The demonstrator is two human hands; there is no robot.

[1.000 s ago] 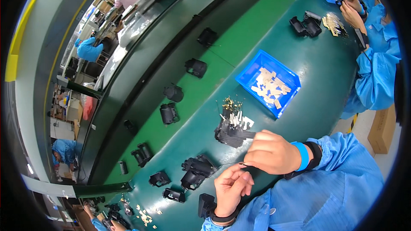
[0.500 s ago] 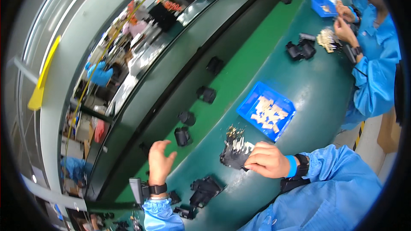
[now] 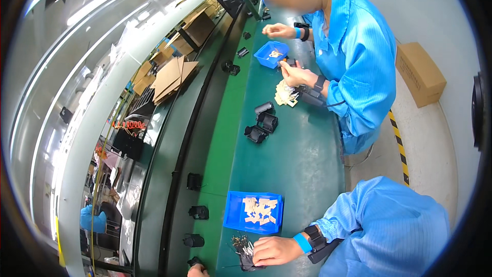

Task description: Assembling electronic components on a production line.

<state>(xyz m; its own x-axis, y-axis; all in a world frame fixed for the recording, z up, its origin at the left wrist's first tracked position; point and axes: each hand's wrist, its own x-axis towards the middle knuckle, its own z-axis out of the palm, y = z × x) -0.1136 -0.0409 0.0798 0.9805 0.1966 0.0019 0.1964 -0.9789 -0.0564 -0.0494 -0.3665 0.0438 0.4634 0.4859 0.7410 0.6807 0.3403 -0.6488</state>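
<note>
My right hand (image 3: 277,250) rests with bent fingers pressed together on the edge of a black piece (image 3: 248,262) that lies on the green table. What its fingertips pinch is too small to make out. Against that piece lies a heap of small pins and pale slivers (image 3: 244,245). Only part of my left hand (image 3: 197,272) shows at the lower edge, against a black plastic housing (image 3: 195,261) on the bright green strip. Its fingers are mostly cut off, so its grip is unclear. Beyond my right hand stands a blue bin (image 3: 229,211) holding flat cream pieces (image 3: 260,210).
More black housings (image 3: 198,212) sit along the green strip. Further up, several black housings (image 3: 261,123) lie on the table (image 3: 302,174). A co-worker in blue (image 3: 353,66) works beside another blue bin (image 3: 265,52) and a cream heap (image 3: 285,94). A cardboard box (image 3: 420,73) stands on the floor.
The view has swung toward the co-worker. My left hand, earlier raised with fingers apart, is now down beside a housing on the strip. My right hand stays at the black piece.
</note>
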